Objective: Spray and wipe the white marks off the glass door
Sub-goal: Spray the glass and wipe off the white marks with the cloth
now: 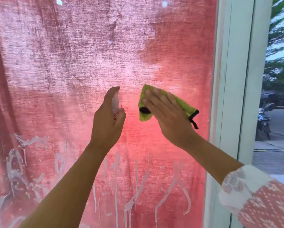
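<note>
Glass door [179,46] fills the view from 9 to 2 o'clock, with a red curtain [39,104] showing through it and a white frame [226,79] at 3 o'clock. White marks [138,186]: thick streaks and drips across the lower band, 5 to 8 o'clock, not yet wiped; a paler haze lies over the upper pane, 10 to 12 o'clock. Step in hand, by my reading: wiping the middle pane, spray at the ready. To do it well: keep the green cloth [143,96] flat under the whole palm, press evenly, and work in overlapping passes from the haze down toward the streaks so drips are caught last. Wet the thick streaks before rubbing, and turn the cloth to a fresh face once it loads. Left hand [107,119], at 9 o'clock of the cloth and apart from it, forearm raised from 7 o'clock: fingers curled round a small clear spray bottle [115,102], 1 finger over its top. Right hand [164,112], forearm coming in from 4 o'clock out of a patterned sleeve [253,195]: fingers straight, flat on the cloth, pressing it to the glass.
</note>
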Available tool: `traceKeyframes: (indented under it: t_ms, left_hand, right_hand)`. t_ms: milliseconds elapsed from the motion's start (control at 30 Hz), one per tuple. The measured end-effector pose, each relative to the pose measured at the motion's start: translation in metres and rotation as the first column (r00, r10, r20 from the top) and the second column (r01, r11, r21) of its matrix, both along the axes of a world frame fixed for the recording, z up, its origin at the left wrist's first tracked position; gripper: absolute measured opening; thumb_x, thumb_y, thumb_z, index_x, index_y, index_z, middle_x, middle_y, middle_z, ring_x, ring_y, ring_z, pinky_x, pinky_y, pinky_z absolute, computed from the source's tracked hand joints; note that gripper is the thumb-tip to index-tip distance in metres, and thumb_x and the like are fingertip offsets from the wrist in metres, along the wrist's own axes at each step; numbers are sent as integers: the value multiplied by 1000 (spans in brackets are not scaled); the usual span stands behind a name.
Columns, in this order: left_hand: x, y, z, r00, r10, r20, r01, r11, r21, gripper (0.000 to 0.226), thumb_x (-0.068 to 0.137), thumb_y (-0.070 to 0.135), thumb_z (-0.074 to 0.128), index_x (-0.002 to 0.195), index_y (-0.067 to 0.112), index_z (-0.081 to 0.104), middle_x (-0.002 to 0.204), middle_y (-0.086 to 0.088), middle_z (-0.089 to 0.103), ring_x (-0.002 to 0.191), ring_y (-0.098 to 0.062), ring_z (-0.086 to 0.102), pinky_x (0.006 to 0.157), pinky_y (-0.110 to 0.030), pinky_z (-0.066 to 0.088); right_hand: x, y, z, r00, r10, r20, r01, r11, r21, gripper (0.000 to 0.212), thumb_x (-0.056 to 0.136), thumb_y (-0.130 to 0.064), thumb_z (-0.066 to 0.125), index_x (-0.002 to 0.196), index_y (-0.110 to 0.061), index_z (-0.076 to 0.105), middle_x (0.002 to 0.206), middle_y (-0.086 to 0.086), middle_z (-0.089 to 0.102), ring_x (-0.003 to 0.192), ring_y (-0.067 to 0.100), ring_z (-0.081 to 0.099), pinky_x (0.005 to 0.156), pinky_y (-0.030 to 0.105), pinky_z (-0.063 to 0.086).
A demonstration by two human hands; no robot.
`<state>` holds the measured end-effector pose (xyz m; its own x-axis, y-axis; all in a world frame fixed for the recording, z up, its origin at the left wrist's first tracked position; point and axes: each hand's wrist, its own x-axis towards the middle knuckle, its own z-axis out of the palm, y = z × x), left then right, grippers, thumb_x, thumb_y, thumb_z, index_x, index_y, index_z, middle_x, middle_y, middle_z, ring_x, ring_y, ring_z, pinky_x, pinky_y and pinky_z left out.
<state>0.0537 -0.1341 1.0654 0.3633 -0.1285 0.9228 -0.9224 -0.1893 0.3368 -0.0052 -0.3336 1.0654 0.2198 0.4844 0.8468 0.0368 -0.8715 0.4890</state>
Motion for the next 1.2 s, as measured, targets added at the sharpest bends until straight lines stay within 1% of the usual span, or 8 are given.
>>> traceKeyframes:
  t_ms: [233,500,700,800,967,1033,1133,1200]
  left_hand:
    - [1,23,-6,1000,-23,-4,23,996,-92,46,96,18,44,136,40,34,54,-19,49,47,-40,49,43,-53,44]
    - [3,15,-9,1000,-23,-2,21,965,-260,52,97,6,46,133,42,34,62,-26,52,49,-41,49,45,-49,43]
    - [-3,4,-18,1000,-23,21,27,984,-177,48,97,15,45,134,43,33,57,-21,51,46,-38,49,42,-49,43]
    - [-10,7,-23,999,-51,15,53,992,-116,48,95,20,44,133,48,33,55,-19,48,46,-37,47,42,-50,43]
    - [-9,9,-32,999,-33,-21,30,994,-107,46,94,21,43,136,38,35,54,-16,48,45,-36,46,42,-51,43]
    - [-8,4,-34,999,-28,-32,24,991,-135,45,94,20,44,136,37,36,54,-16,46,45,-36,45,43,-51,43]
    - [-10,-5,-38,998,-42,-46,33,984,-172,46,95,19,44,136,38,36,50,-7,42,43,-32,43,41,-48,42]
    - [-10,-8,-43,998,-44,-55,35,986,-166,46,95,20,44,136,39,35,49,-3,41,41,-28,41,40,-45,40]
  right_hand:
    - [4,21,46,988,-60,143,18,961,275,45,99,-8,39,145,-10,38,154,13,29,144,31,20,119,46,9]
    - [17,27,1,998,-67,-3,65,987,-147,55,94,-2,49,146,-15,36,155,7,28,144,28,21,117,49,16]
    - [-10,-14,-26,988,-85,-127,48,960,-276,50,96,-5,51,143,-18,42,152,4,33,143,24,25,117,47,21]
    - [-15,-14,-14,992,-80,-92,62,980,-188,46,98,-7,46,143,-17,42,152,6,33,143,25,26,117,49,20]
    - [-3,12,-9,997,-48,62,43,996,80,46,98,-4,44,143,-13,41,152,10,31,143,30,23,114,54,21]
    - [0,8,-24,1000,-25,-1,25,1000,-8,49,97,-3,46,144,-15,40,153,8,30,144,30,23,116,53,19]
    - [-13,-18,-51,984,-80,-161,31,958,-286,51,97,-2,44,145,-17,38,154,4,29,144,26,22,118,47,17]
    - [-25,-38,-57,975,-130,-182,58,933,-355,52,97,-2,42,146,-17,35,155,4,27,145,24,21,119,44,15]
